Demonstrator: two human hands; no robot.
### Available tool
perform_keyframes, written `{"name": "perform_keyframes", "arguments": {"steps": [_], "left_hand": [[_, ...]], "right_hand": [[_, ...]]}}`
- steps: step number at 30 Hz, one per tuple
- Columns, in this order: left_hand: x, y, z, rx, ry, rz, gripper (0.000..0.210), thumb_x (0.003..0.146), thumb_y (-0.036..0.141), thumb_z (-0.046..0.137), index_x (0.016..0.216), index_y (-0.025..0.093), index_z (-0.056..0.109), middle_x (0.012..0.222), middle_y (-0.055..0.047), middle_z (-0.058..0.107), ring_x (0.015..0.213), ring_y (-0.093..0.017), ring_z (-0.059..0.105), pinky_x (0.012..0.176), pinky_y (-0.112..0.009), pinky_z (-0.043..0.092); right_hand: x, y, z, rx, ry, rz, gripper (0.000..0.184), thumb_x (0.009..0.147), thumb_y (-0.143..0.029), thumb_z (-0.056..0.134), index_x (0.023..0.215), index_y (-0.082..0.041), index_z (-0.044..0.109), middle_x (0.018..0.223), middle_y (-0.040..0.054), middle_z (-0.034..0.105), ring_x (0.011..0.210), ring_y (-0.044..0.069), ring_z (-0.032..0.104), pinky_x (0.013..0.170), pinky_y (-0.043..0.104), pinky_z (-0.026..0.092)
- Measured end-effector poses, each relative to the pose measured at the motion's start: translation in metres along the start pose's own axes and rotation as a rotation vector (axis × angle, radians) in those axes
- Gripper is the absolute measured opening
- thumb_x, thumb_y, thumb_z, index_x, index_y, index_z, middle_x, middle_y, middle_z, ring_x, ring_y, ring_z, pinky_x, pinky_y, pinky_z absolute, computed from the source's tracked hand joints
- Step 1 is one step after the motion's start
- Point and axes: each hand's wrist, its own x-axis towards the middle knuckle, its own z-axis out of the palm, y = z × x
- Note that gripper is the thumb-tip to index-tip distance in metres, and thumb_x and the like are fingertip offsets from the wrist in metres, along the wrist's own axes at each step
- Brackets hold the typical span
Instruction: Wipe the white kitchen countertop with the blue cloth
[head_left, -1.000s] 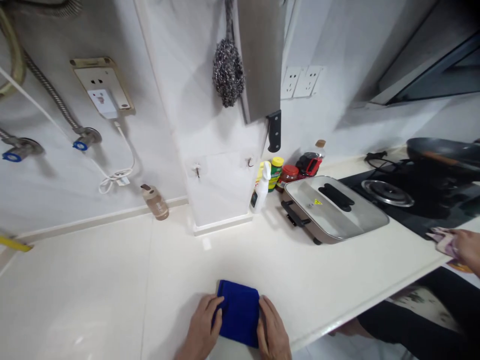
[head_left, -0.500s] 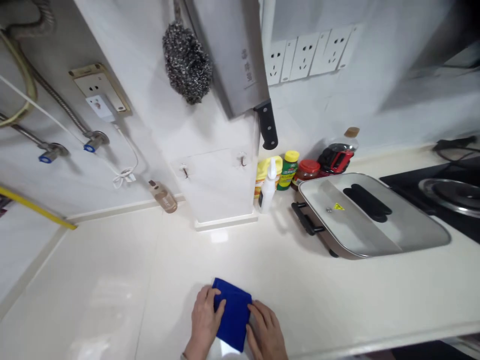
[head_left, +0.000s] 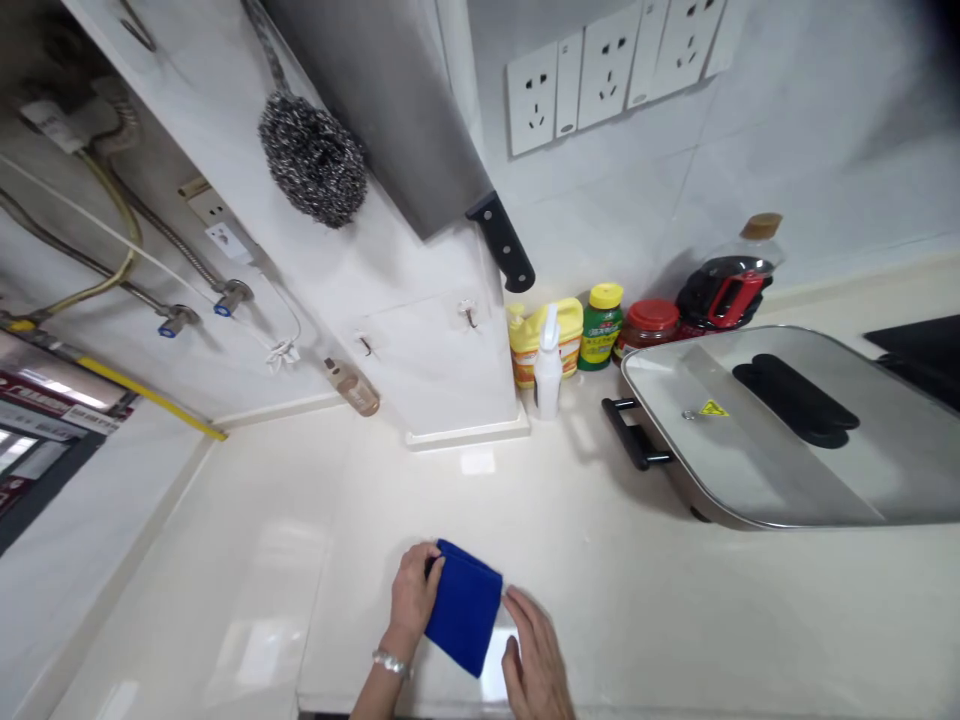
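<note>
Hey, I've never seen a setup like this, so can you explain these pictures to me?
There's no robot here, just a person's left hand and right hand, both bare. All three pictures come from one camera worn on that person's head, looking forward and down. On the pale counter lies a folded blue cloth. The left hand holds its left edge; the right hand is beside its right corner, perhaps touching. Farther back stand a spray bottle and a red-lidded jar, with a covered pan to the right.
</note>
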Motion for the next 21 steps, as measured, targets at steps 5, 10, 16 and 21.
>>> {"name": "perform_keyframes", "arguments": {"steps": [5, 10, 16, 21], "left_hand": [[-0.010, 0.007, 0.006, -0.027, 0.093, 0.152, 0.030, 0.097, 0.029, 0.044, 0.124, 0.020, 0.056, 0.119, -0.011, 0.067, 0.114, -0.021, 0.063, 0.101, -0.046, 0.054], [-0.037, 0.021, 0.011, 0.021, 0.015, 0.737, 0.038, 0.091, 0.014, 0.052, 0.127, 0.024, 0.058, 0.126, -0.006, 0.067, 0.128, -0.021, 0.055, 0.107, -0.043, 0.052], [-0.017, 0.010, -0.010, -0.119, 0.254, 0.581, 0.036, 0.094, 0.011, 0.042, 0.124, 0.022, 0.058, 0.121, -0.008, 0.069, 0.122, -0.019, 0.060, 0.104, -0.042, 0.054], [-0.030, -0.009, -0.007, -0.021, -0.141, 0.949, 0.038, 0.096, 0.024, 0.048, 0.133, 0.025, 0.053, 0.132, -0.004, 0.065, 0.127, -0.018, 0.057, 0.111, -0.040, 0.049]], "right_hand": [[-0.008, 0.012, 0.013, 0.011, 0.069, 0.025, 0.051, 0.096, -0.019, 0.036, 0.147, -0.023, 0.035, 0.142, 0.0110, 0.051, 0.131, 0.023, 0.050, 0.101, 0.042, 0.055], [-0.016, 0.026, 0.025, -0.041, 0.126, -0.002, 0.051, 0.096, -0.019, 0.035, 0.147, -0.024, 0.035, 0.138, 0.0103, 0.055, 0.128, 0.023, 0.053, 0.101, 0.044, 0.055], [-0.019, 0.027, 0.031, -0.160, 0.091, 0.014, 0.050, 0.096, -0.021, 0.034, 0.146, -0.024, 0.037, 0.141, 0.0118, 0.053, 0.129, 0.025, 0.053, 0.103, 0.049, 0.054], [-0.017, 0.029, 0.032, -0.240, 0.158, -0.006, 0.044, 0.096, -0.021, 0.036, 0.139, -0.021, 0.046, 0.132, 0.0127, 0.060, 0.123, 0.024, 0.058, 0.101, 0.046, 0.056]]}}
